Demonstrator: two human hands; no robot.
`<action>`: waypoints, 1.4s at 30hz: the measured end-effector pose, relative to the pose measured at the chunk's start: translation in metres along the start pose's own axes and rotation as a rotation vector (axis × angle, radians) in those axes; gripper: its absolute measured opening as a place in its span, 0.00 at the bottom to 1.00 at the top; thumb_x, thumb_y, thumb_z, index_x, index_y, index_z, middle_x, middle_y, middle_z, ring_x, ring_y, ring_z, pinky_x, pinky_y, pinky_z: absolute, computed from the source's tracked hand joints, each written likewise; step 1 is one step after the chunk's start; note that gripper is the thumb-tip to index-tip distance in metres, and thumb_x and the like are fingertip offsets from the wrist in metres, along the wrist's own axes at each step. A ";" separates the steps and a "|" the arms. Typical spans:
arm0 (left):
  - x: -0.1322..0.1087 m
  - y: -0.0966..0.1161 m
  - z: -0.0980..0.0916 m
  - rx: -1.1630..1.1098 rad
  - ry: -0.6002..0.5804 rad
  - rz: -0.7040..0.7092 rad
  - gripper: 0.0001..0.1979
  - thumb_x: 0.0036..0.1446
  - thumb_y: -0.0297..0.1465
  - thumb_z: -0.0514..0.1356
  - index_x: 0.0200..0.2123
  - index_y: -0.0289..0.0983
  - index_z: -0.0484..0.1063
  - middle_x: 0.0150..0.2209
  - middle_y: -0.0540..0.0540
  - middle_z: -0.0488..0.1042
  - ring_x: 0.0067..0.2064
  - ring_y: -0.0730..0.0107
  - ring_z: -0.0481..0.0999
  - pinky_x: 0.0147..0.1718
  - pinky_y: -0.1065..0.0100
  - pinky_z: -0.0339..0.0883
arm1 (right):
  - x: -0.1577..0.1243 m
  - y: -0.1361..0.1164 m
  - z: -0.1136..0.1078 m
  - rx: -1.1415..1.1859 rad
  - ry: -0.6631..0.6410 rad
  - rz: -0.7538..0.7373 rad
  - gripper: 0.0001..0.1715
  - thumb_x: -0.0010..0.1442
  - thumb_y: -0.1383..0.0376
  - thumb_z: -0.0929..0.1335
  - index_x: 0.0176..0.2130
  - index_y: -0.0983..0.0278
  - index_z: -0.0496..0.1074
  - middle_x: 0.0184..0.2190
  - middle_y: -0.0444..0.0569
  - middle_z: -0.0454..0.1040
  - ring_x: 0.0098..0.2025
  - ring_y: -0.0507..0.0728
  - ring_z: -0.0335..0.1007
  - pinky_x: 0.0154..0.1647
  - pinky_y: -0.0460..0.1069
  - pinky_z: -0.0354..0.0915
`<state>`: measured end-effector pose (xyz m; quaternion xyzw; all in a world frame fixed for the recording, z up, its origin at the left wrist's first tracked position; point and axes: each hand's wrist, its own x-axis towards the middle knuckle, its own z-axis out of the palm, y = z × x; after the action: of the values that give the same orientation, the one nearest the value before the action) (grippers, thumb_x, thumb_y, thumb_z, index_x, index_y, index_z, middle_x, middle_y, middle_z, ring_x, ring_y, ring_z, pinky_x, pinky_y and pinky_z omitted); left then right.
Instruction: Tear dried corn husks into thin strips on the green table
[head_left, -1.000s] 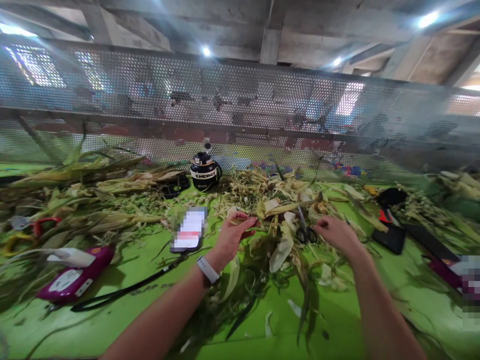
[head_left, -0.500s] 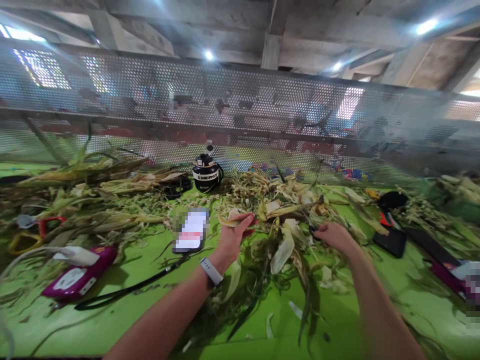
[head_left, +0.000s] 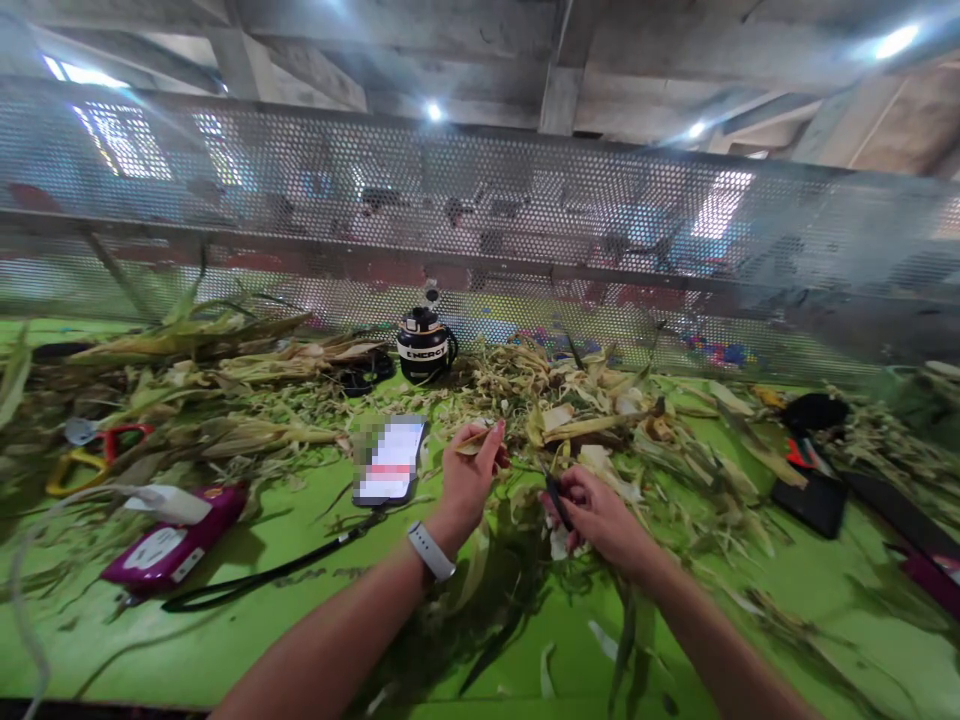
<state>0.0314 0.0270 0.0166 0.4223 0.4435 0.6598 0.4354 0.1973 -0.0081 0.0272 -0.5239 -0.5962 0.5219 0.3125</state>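
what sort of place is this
Probably a shared workshop or workroom, judging by the long green table strewn with dry husks, the perforated metal divider running behind it, and the bare concrete ceiling.

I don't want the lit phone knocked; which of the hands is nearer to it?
Left. The left hand is just right of the lit phone, apart from it; the right hand, holding scissors, is farther right.

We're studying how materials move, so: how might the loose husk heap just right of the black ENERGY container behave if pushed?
The husk heap would probably spread and shift unevenly, since it is a tangle of separate strips. It is likely light for its bulk, as many pieces look thin. Being narrow and curled, the strips may also bend and snag together.
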 end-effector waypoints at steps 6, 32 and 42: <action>-0.003 0.002 0.003 -0.022 -0.042 -0.008 0.16 0.49 0.40 0.63 0.21 0.38 0.62 0.16 0.54 0.67 0.19 0.76 0.66 0.20 0.73 0.58 | -0.001 0.002 0.009 0.001 0.030 -0.014 0.25 0.46 0.49 0.72 0.30 0.61 0.59 0.21 0.37 0.65 0.17 0.46 0.58 0.14 0.43 0.61; -0.008 0.008 0.007 -0.066 -0.194 -0.283 0.11 0.41 0.36 0.68 0.26 0.36 0.74 0.23 0.50 0.73 0.25 0.71 0.73 0.20 0.74 0.59 | 0.014 0.012 -0.035 -0.257 0.339 -0.079 0.18 0.48 0.50 0.67 0.30 0.62 0.66 0.26 0.46 0.73 0.18 0.51 0.63 0.18 0.47 0.60; -0.006 0.011 -0.003 -0.091 -0.667 -0.584 0.15 0.33 0.35 0.72 0.25 0.34 0.75 0.21 0.51 0.73 0.19 0.81 0.66 0.17 0.77 0.54 | 0.016 0.017 -0.076 -0.904 0.537 0.057 0.07 0.50 0.61 0.65 0.28 0.62 0.70 0.26 0.48 0.73 0.32 0.58 0.69 0.29 0.48 0.56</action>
<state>0.0282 0.0178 0.0251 0.4496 0.3500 0.3558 0.7408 0.2682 0.0278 0.0280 -0.7378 -0.6462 0.0682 0.1827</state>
